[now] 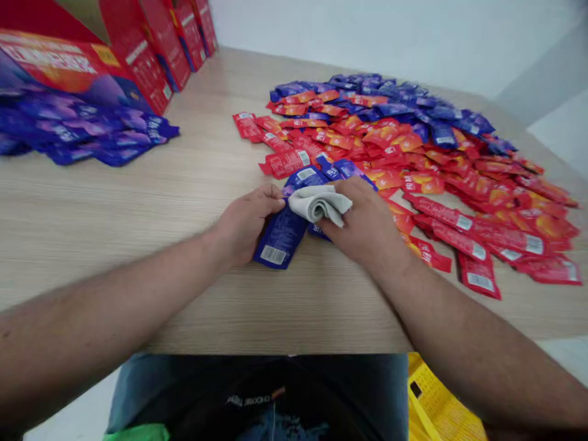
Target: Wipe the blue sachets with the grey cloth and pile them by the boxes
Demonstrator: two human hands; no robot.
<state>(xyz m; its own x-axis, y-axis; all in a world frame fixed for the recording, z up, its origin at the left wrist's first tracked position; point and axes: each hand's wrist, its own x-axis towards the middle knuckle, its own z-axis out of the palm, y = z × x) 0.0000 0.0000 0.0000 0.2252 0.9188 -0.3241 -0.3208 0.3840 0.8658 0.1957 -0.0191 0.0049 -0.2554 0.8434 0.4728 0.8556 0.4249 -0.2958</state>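
Between my hands is a blue pouch (281,236) with a white barcode label near its lower end. My left hand (250,223) pinches its upper left edge between thumb and fingers. A folded grey-white cloth (316,201) is gripped in my right hand (370,223), its rolled edge resting over the pouch's upper end. Another blue pouch (305,177) with a barcode lies just beyond the cloth, and a further blue pouch (351,169) is partly hidden behind my right hand.
A wide heap of red pouches (432,159) and blue pouches (404,101) covers the right of the table (206,190). Blue pouches (87,131) lie at the left before a red box (68,61); more red boxes (184,30) stand behind. A yellow bag (441,404) is below the table edge.
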